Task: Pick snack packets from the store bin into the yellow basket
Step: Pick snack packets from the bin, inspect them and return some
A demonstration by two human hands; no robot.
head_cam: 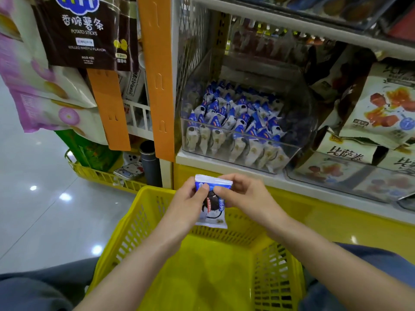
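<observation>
A blue and white snack packet (pixel 212 204) with a dark cookie picture hangs upright over the far rim of the yellow basket (pixel 139 223). My left hand (pixel 187 202) grips its left side, thumb on the blue top. My right hand (pixel 241 194) pinches its upper right corner. The basket sits low in front of me between my knees, and its floor shows no packets. Behind the hands, a clear plastic store bin (pixel 292 151) on the shelf holds several packets (pixel 235 122) of the same kind.
Larger snack bags (pixel 381 113) fill the shelf to the right of the bin. Potato stick bags (pixel 83 32) and pink bags hang at upper left beside orange strips (pixel 159 86). A second yellow basket (pixel 101 173) stands on the shiny floor at left.
</observation>
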